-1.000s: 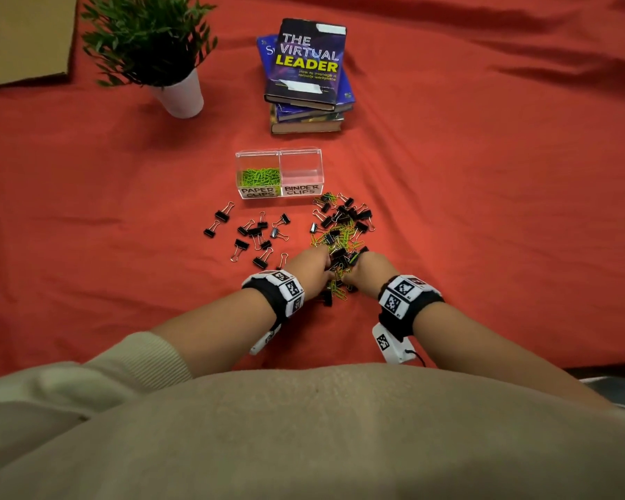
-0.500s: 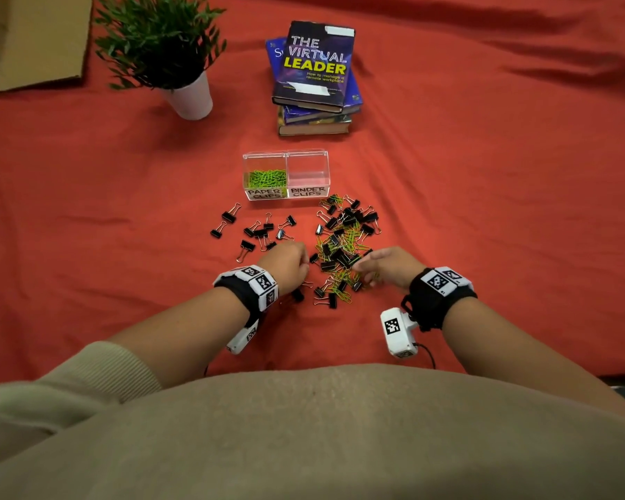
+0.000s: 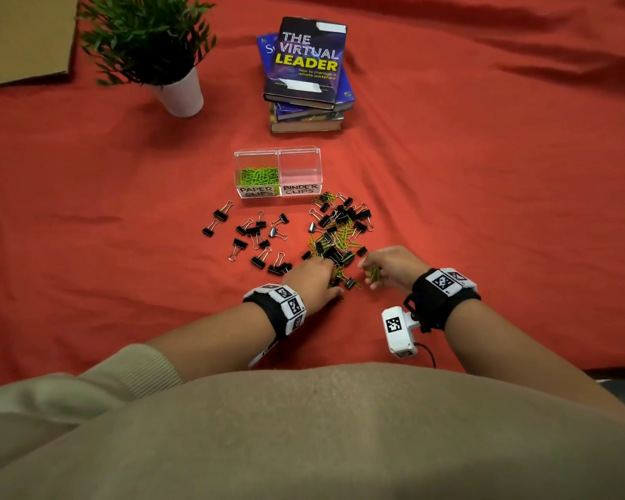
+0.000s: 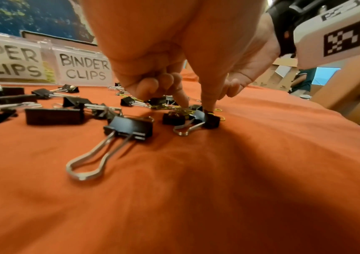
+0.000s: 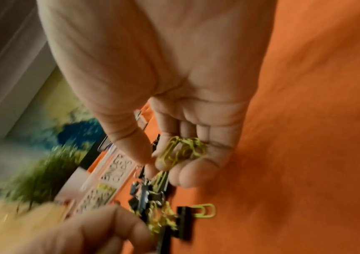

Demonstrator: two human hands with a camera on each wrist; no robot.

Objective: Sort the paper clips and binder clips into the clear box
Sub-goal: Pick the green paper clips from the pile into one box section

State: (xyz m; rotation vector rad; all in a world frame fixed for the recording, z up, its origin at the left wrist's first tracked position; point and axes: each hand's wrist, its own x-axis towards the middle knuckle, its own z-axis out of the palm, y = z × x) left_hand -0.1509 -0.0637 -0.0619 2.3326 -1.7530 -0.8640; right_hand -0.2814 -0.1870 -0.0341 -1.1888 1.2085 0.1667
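Observation:
The clear box (image 3: 277,173) has green paper clips in its left compartment, labelled PAPER CLIPS; the BINDER CLIPS compartment beside it looks empty. In front of it lies a mixed pile (image 3: 340,229) of black binder clips and green paper clips. Separate binder clips (image 3: 253,236) are scattered to the pile's left. My left hand (image 3: 320,276) is at the pile's near edge. Its index fingertip (image 4: 181,101) and thumb point down onto clips (image 4: 207,118), the other fingers curled. My right hand (image 3: 376,268) is just right of the pile and holds a bunch of paper clips (image 5: 183,151) in its curled fingers.
A stack of books (image 3: 307,74) stands behind the box and a potted plant (image 3: 174,63) at the back left. Cardboard (image 3: 22,37) lies in the far left corner. Red cloth (image 3: 502,211) covers the whole surface.
Both hands were together in the pile. My left hand swung left toward the scattered binder clips, then returned to the pile's near edge. My right hand drew back to the right with paper clips.

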